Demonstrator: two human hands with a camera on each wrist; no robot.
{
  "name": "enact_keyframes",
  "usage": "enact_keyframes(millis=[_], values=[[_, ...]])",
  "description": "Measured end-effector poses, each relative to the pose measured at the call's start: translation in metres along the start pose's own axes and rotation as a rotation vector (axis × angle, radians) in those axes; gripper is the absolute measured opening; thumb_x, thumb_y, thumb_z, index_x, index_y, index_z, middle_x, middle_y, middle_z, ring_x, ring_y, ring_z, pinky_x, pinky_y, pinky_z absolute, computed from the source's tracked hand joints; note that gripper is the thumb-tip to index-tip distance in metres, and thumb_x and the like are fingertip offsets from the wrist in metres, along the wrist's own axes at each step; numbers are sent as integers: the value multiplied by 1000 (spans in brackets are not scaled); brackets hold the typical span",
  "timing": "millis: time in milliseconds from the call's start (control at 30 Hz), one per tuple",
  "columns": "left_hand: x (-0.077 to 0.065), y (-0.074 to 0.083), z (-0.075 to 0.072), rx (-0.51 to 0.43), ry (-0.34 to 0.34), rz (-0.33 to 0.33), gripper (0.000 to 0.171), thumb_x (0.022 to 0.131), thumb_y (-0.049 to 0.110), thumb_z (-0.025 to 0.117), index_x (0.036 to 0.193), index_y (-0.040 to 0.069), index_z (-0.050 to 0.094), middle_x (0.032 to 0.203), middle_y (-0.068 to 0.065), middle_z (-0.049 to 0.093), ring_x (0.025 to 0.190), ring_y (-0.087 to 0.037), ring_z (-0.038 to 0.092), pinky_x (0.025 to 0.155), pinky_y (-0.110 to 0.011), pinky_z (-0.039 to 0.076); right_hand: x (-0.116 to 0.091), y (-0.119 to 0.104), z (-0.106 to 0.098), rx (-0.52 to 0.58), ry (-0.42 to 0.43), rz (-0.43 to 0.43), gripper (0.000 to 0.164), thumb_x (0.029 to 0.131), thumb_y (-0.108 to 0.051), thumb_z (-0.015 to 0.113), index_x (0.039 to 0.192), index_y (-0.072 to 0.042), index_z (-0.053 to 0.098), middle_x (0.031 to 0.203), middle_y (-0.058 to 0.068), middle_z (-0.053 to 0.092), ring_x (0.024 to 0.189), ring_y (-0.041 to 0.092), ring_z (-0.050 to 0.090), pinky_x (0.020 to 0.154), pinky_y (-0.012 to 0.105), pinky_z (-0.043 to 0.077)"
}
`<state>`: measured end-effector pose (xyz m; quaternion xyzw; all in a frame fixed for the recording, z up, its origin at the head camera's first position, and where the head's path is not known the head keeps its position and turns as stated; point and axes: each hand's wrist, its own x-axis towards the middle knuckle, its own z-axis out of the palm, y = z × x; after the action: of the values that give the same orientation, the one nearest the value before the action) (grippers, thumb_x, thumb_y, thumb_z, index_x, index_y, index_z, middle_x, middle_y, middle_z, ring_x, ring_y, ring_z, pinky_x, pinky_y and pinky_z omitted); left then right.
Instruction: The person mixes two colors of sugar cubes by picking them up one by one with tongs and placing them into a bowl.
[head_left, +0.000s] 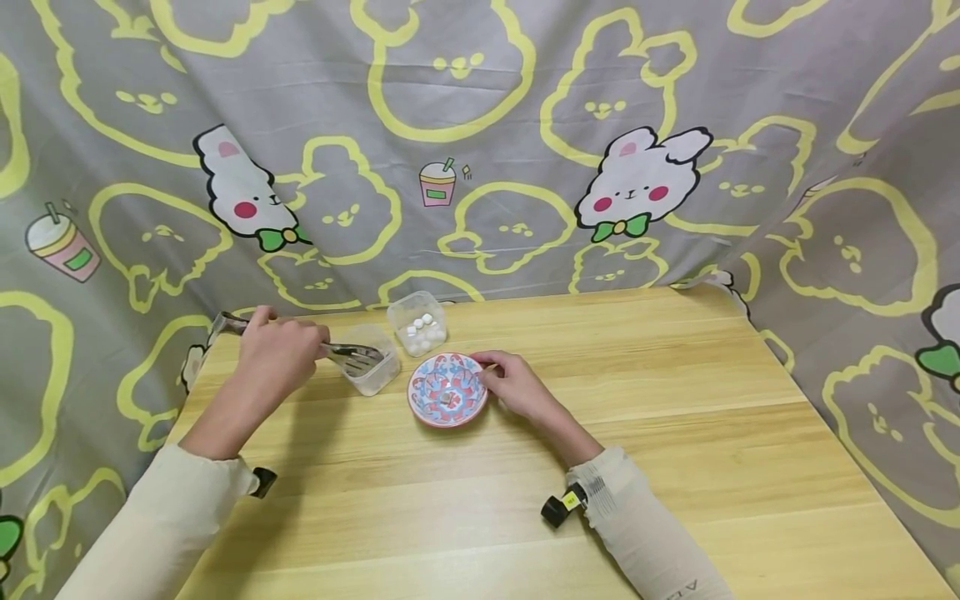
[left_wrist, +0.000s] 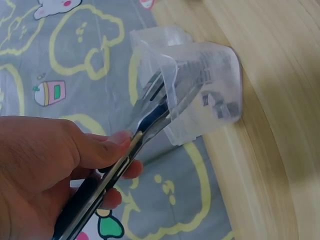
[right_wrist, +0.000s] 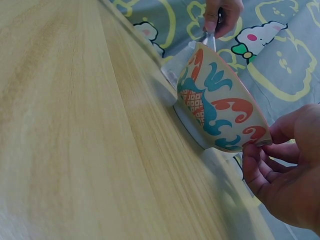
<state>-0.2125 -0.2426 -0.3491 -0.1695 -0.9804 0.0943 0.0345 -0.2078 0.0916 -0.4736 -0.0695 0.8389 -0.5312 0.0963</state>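
My left hand (head_left: 281, 354) grips metal tongs (left_wrist: 127, 155) with slotted ends and dark handles. The tips of the tongs reach into a clear plastic container (head_left: 386, 379), where small greyish pieces (left_wrist: 220, 104) show through the wall in the left wrist view. Thumb and fingers of my right hand (head_left: 517, 385) pinch the rim of a patterned bowl (head_left: 447, 408) on its right side. Red and blue designs cover the bowl inside, and its outer wall is cream with orange and teal figures in the right wrist view.
A second clear container (head_left: 397, 321) with several white pieces (head_left: 422, 323) stands behind the bowl, near the back edge of the wooden table (head_left: 615, 367). A grey curtain (head_left: 510, 75) with yellow cartoon outlines hangs behind and at both sides of the table.
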Motion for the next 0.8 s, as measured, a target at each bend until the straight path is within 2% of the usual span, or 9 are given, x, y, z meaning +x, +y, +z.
enact_keyframes(millis=[133, 267, 433, 600, 800], values=[[-5, -3, -1, -22, 45, -17, 13, 95, 18, 74, 82, 18, 72, 63, 7, 61, 64, -17, 56, 91, -53, 36, 0, -1, 0, -7, 0, -1, 37, 100, -14, 61, 137, -13, 67, 131, 6, 69, 101, 18, 62, 86, 29, 51], [-11, -6, 0, -37, 138, -12, 15, 94, 17, 76, 79, 18, 72, 58, 8, 56, 59, -15, 52, 85, -49, 36, 0, 0, 0, -13, 1, 1, 37, 100, -14, 61, 137, -13, 67, 132, 6, 69, 101, 18, 61, 87, 29, 51], [-18, -8, 1, -37, 240, -21, 6, 91, 16, 78, 86, 19, 77, 57, 7, 56, 59, -17, 51, 79, -47, 35, 0, 1, 0, -24, 2, -5, 37, 100, -14, 62, 137, -14, 68, 133, 5, 69, 102, 17, 62, 89, 29, 51], [-21, -7, 0, -38, 328, -12, 4, 89, 16, 80, 93, 17, 79, 74, 1, 72, 67, -24, 60, 79, -48, 36, 0, 1, -1, -25, -1, -13, 37, 100, -14, 61, 136, -13, 68, 133, 7, 69, 102, 17, 62, 88, 29, 51], [-23, 0, -2, -54, 446, 19, 3, 88, 14, 80, 90, 16, 78, 80, -2, 76, 70, -26, 65, 78, -49, 37, 0, 2, -1, -22, -4, -18, 37, 100, -14, 61, 136, -13, 68, 132, 7, 69, 100, 16, 62, 86, 28, 50]])
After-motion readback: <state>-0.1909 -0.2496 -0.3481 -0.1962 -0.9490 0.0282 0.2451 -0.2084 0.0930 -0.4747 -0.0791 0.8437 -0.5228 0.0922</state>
